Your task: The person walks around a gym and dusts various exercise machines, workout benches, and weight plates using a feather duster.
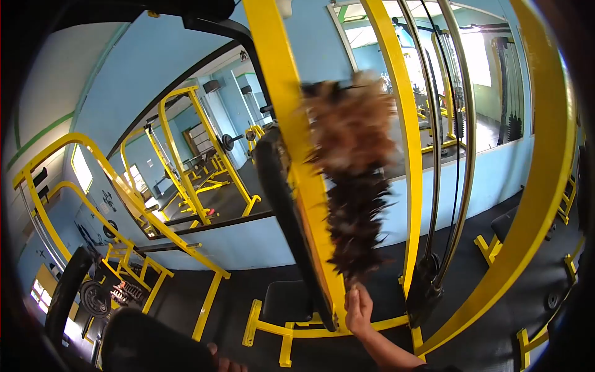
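My right hand (pixel 359 309) is closed around the handle end of a feather duster (pixel 356 180), which it holds upright. The duster is brown and fluffy at the top, dark below, and slightly blurred. In this view it overlaps a slanted yellow machine post (pixel 291 105). A long black backrest pad (pixel 288 217) stands just left of that post. At the bottom edge, only a few fingers of my left hand (pixel 229 364) show beside a rounded black pad (pixel 155 344); the rest of the hand is cut off.
Right of the duster rise steel guide rods (pixel 457 155) and a wide curved yellow frame (pixel 548 186). A black seat (pixel 286 301) sits low on a yellow base. Yellow racks (pixel 118 180) stand at left. A large wall mirror (pixel 229 155) reflects gym equipment above the dark floor (pixel 242 285).
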Demonstrator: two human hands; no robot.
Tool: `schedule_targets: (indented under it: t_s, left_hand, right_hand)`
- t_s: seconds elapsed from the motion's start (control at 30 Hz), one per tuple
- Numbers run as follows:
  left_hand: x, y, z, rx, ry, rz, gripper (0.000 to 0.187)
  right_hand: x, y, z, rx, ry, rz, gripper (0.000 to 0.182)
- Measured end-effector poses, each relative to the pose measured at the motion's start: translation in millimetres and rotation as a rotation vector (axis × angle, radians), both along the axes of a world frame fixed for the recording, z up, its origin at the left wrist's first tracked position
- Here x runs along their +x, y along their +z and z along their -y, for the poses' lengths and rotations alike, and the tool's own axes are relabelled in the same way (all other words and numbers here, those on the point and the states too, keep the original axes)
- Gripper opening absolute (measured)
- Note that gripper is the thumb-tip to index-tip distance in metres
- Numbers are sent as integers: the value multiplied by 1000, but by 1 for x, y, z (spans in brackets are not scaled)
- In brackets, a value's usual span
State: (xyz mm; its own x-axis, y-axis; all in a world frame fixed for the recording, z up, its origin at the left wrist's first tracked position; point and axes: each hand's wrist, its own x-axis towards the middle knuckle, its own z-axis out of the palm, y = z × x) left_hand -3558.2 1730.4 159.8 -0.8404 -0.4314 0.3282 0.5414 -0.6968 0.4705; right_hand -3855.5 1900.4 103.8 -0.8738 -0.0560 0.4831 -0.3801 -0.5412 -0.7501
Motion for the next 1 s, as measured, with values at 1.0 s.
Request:
schedule_targets:
  t_s: [1.0]
  left_hand:
    - [-331,0,-24,-1047,1246,432,81]
  right_hand:
    - [-336,-117,295,370,382,537,31]
